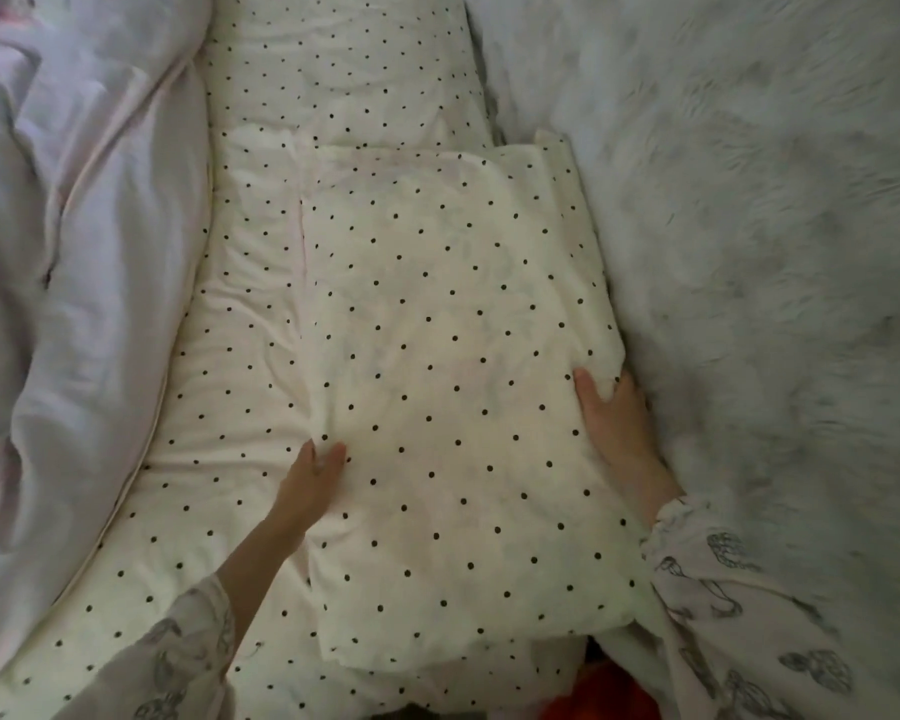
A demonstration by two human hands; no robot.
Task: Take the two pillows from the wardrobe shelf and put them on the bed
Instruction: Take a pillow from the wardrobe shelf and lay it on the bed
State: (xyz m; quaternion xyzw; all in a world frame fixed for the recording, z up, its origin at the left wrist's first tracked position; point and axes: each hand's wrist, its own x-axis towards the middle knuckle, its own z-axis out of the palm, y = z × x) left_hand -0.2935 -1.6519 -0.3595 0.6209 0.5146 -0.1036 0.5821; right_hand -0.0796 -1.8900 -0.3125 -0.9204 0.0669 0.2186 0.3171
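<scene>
A cream pillow (453,387) with small dark polka dots lies flat on the bed (230,356), its cover lightly creased and one corner folded up at the far right. A second pillow (344,70) in the same dotted fabric lies beyond it, just touching its far edge. The left hand (313,485) rests on the near pillow's left edge, fingers pinching a fold of the cover; the right hand (614,423) grips its right edge, thumb on top. Both sleeves (739,605) are pale with a grey printed pattern. No writing is readable. The bed sheet carries matching dots. A crumpled white duvet (74,252) lies left, a fluffy white-grey blanket (775,226) right. Light is dim.
</scene>
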